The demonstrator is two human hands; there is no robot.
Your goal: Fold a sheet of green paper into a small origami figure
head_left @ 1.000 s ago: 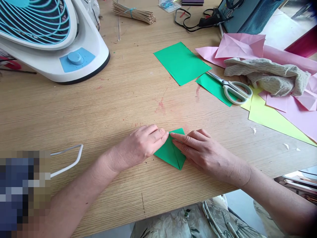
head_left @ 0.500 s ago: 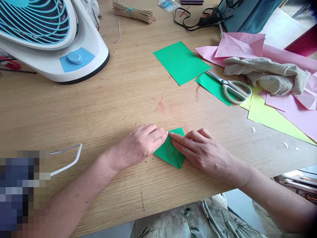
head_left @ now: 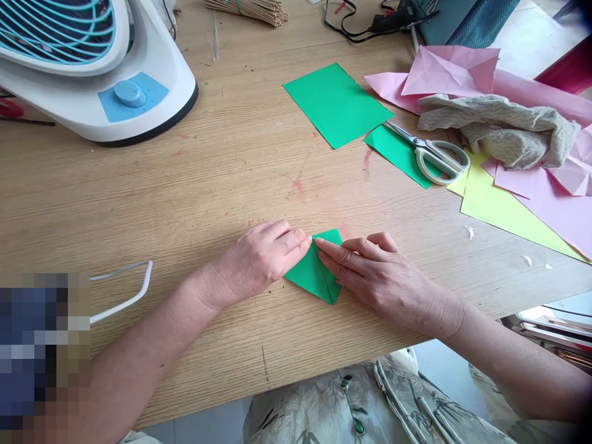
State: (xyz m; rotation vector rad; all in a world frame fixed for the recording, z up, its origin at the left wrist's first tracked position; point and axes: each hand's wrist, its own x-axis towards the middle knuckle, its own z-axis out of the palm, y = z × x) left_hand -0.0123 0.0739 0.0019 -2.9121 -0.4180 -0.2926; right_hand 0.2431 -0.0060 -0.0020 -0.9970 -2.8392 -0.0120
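Observation:
On the wooden table in front of me lies a folded piece of green paper (head_left: 311,272), with creases running to its lower corner. My left hand (head_left: 259,259) has its fingers closed together on the paper's left edge. From the other side, my right hand (head_left: 386,271) presses its closed fingers along the right part, the index fingertip near the upper middle. The fingertips of both hands almost meet. My hands hide the paper's left and right edges.
Beyond my hands are a green sheet (head_left: 337,106) and scissors (head_left: 432,151) on another green piece. Pink paper (head_left: 451,71), yellow paper (head_left: 504,216) and a grey cloth (head_left: 504,126) lie at the right. A fan (head_left: 152,105) stands back left; bundled sticks (head_left: 252,9) lie behind.
The view has tilted slightly, so everything sits a little higher in the picture. Both hands stay on the green paper in nearly the same pose.

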